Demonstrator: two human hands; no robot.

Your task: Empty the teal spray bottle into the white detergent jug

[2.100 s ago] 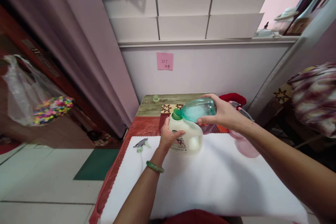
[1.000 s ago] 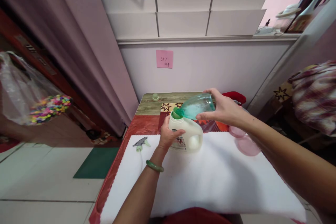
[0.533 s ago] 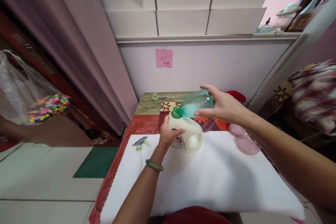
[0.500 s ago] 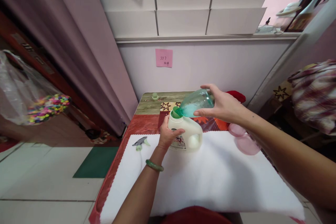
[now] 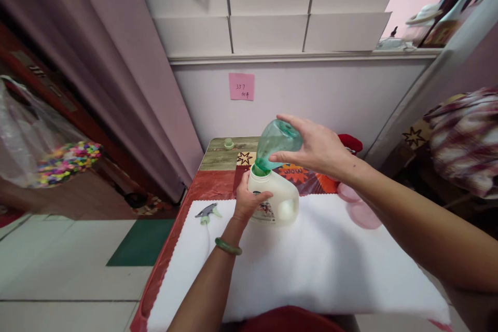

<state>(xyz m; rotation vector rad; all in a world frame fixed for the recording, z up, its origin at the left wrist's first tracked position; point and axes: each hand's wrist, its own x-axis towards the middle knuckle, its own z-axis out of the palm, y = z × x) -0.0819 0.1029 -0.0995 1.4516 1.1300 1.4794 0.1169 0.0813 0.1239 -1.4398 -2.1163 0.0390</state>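
Observation:
A cream-coloured jug (image 5: 277, 194) with a handle and a printed label stands on the white cloth (image 5: 295, 275). My left hand (image 5: 249, 199) is wrapped round its left side, just under the neck. In my right hand (image 5: 313, 145) is a clear green spray bottle without its top (image 5: 278, 140), tipped steeply with its mouth down at the jug's green-rimmed opening (image 5: 260, 170). Little liquid shows in the bottle, near its neck. The grey and pale green spray head (image 5: 208, 212) with its thin tube lies on the cloth to the left.
A small green cap (image 5: 229, 143) sits on the table's back left corner. Pink round objects (image 5: 363, 212) lie at the cloth's right edge. A red item (image 5: 350, 142) is behind my right wrist. White boxes (image 5: 272, 33) line the wall above the table.
My right hand has tilted the green bottle up more steeply and moved left. The liquid in it has gone down. The left hand and jug keep their places.

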